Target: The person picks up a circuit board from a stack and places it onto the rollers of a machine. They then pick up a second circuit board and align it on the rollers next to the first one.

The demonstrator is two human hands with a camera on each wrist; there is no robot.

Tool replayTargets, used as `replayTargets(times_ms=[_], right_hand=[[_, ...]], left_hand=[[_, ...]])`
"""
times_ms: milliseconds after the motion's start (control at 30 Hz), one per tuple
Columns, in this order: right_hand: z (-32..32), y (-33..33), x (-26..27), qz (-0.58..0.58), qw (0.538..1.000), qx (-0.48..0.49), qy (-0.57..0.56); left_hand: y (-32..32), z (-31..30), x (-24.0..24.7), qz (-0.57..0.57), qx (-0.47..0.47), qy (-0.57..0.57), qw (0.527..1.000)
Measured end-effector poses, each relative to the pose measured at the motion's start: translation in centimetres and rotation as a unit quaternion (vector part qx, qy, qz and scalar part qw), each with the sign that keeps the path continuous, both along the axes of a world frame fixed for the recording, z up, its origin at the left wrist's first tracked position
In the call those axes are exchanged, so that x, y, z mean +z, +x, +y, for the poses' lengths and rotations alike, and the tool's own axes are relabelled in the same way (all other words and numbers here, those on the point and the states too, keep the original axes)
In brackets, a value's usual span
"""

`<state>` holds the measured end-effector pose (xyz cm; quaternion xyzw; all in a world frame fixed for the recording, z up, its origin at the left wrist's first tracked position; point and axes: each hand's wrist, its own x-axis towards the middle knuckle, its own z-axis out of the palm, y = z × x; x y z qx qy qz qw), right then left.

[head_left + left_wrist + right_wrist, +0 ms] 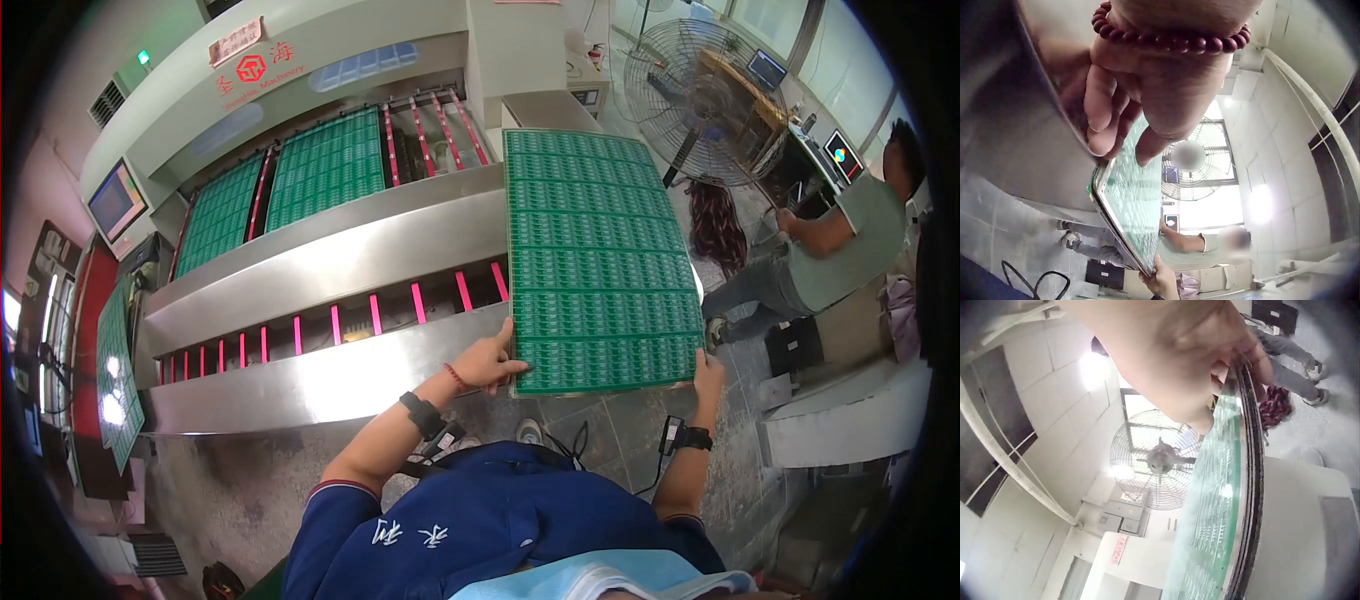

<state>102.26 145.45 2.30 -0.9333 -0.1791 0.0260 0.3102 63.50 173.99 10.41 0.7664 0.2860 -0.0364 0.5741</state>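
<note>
A stack of green printed circuit board panels [605, 270], its top face covered in rows of small repeated patterns, is held out in front of the body. My left hand [487, 362] grips its near left corner, with the thumb over the top face. At the near right corner, my right hand [708, 380] holds the edge between thumb and fingers. Several dark layers show along the edge of the panel stack [1249, 487] in the right wrist view. A red bead bracelet [1175, 44] circles the left wrist.
A large machine with a steel front [330, 250] stands at the left, with green panels [330, 165] on its upper conveyor and pink strips below. A floor fan [705, 100] stands beyond the stack. At the right, another person [850, 240] sits near a laptop [842, 155].
</note>
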Motion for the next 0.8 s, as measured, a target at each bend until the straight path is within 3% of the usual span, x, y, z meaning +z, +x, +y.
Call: replayTargets(times_ms=[100, 167, 267, 367, 667, 800], right_hand=[[0.0, 1.4, -1.3, 0.072, 0.996, 0.022, 0.038], [0.2, 0.1, -0.1, 0.199, 0.959, 0.001, 0.204], [0.7, -1.9, 3.0, 0.179, 0.961, -0.001, 0.210], [0.1, -0.5, 1.9, 0.194, 0.954, 0.016, 0.228], [0.0, 1.4, 0.0, 0.182, 0.959, -0.033, 0.217], [-0.2, 1.7, -0.4, 0.126, 0.972, 0.017, 0.199]], left_hand=[[-0.4, 0.4, 0.2, -0.024, 0.013, -0.076, 0.997], [-0.2, 0.9, -0.2, -0.024, 0.005, -0.107, 0.994], [-0.2, 0.8, 0.2, -0.015, 0.011, -0.153, 0.988], [0.1, 0.9, -0.5, -0.017, -0.006, -0.171, 0.985], [0.5, 0.3, -0.4, 0.016, -0.022, -0.045, 0.999], [0.4, 0.1, -0.2, 0.019, -0.034, 0.003, 0.999]])
